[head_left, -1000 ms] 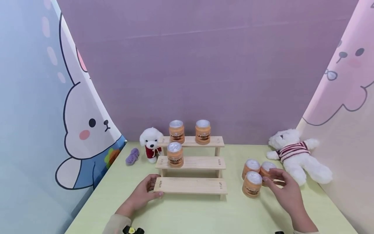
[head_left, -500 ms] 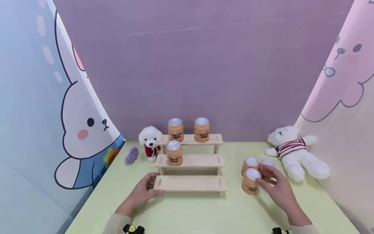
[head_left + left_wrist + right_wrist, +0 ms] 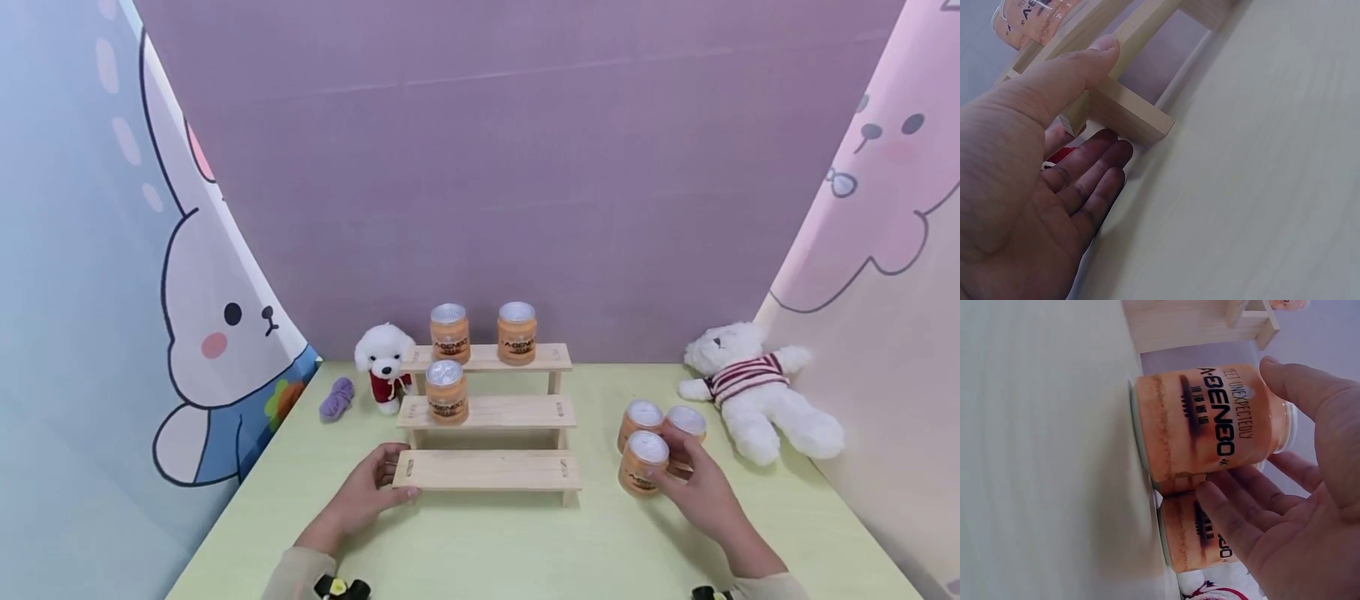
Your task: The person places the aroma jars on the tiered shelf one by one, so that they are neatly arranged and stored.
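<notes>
Head view: right hand (image 3: 693,492), fingers loosely spread, closing on front jar (image 3: 642,463) near table's (image 3: 525,550) right edge; left hand (image 3: 365,498) flat, bracing stand (image 3: 487,471). Wrap fully, lift straight.

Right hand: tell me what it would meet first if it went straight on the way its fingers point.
The right hand would most likely meet the nearest orange jar with a silver lid first; its fingertips already look almost against it, though actual contact is unclear.

Orange jar (image 3: 642,463), upright, frontmost of 3, table right.
</notes>
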